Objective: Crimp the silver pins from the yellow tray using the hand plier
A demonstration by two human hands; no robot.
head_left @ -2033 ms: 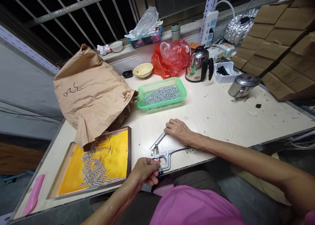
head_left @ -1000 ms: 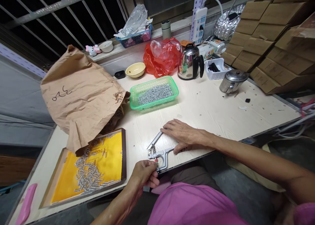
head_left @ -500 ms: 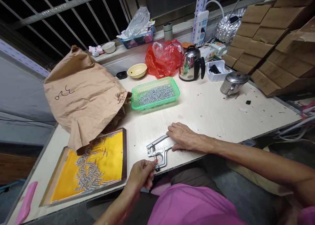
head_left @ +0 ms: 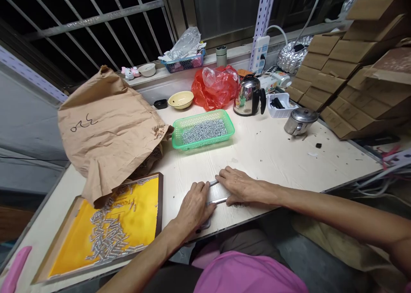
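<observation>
A metal hand press tool (head_left: 215,192) lies at the near edge of the table (head_left: 276,156), mostly covered by my hands. My left hand (head_left: 195,205) rests on top of its head, fingers bent over it. My right hand (head_left: 238,185) lies flat on its two handles, pressing them together. To the left sits a yellow tray (head_left: 141,216) with several small metal pieces (head_left: 105,237). A green basket (head_left: 203,132) farther back holds many more of them.
A large brown paper bag (head_left: 105,122) slumps over the tray's far edge. A kettle (head_left: 248,95), a red plastic bag (head_left: 213,87), a yellow bowl (head_left: 180,99), a steel pot (head_left: 300,121) and stacked cardboard boxes (head_left: 353,62) line the back and right.
My left hand moved from pinching at the tool's jaw to lying over its head. My right hand has pushed the tool's handles closed. The view shifted slightly.
</observation>
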